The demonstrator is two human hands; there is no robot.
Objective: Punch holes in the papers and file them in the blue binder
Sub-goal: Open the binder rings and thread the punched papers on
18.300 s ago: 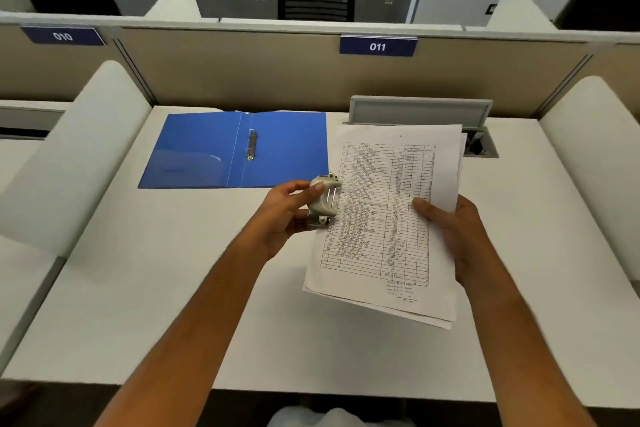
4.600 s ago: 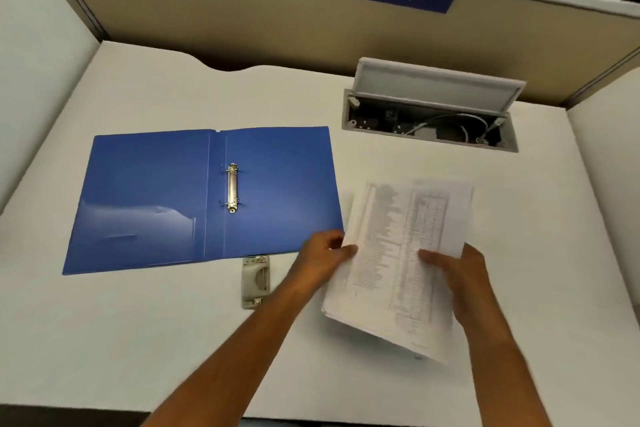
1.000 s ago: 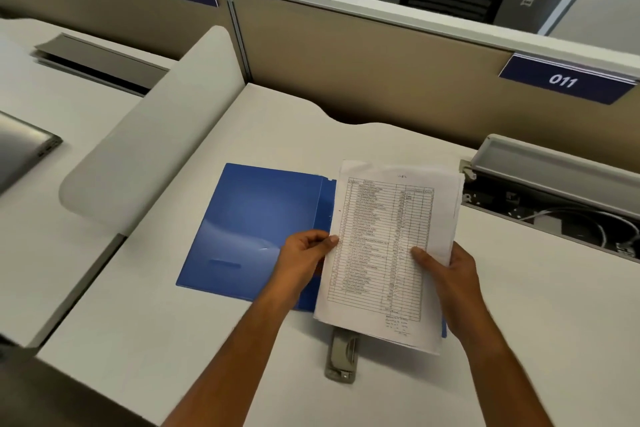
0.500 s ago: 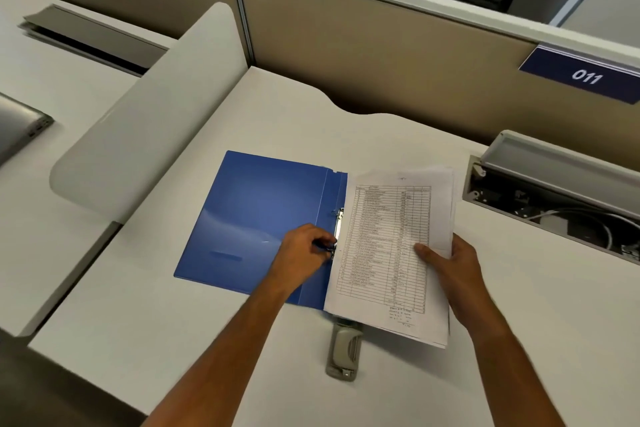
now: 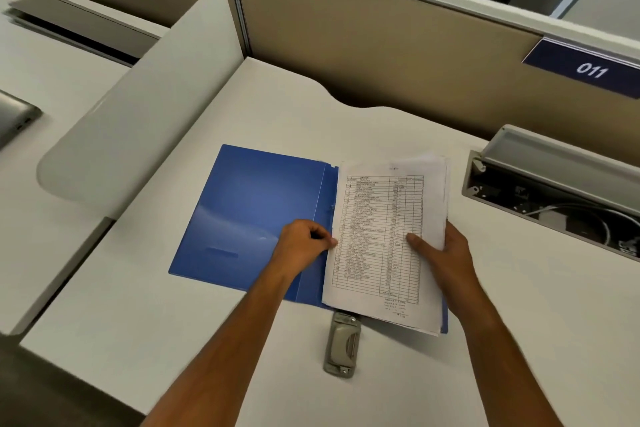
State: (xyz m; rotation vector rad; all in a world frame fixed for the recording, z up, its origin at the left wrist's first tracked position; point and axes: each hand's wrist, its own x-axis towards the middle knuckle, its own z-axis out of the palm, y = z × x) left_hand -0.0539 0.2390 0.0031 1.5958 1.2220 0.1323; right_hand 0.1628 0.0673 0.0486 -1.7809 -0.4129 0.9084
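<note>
The blue binder (image 5: 249, 215) lies open on the white desk. A stack of printed papers (image 5: 381, 239) covers its right half, their left edge along the spine and over the ring. My right hand (image 5: 440, 253) grips the papers' right edge, thumb on top. My left hand (image 5: 303, 244) is curled at the papers' left edge by the spine, fingertips touching the sheets; what it pinches is hidden. The grey hole punch (image 5: 341, 345) rests on the desk just below the binder.
A white side divider (image 5: 138, 107) stands left of the desk. An open cable box (image 5: 554, 191) with wires sits at the right. The beige partition (image 5: 381, 45) with an 011 label closes the back. A laptop corner (image 5: 14, 118) shows on the neighbouring desk.
The papers have come down flatter onto the binder's right half and shifted left over the ring. My left hand has stayed at the spine, now touching the papers' edge.
</note>
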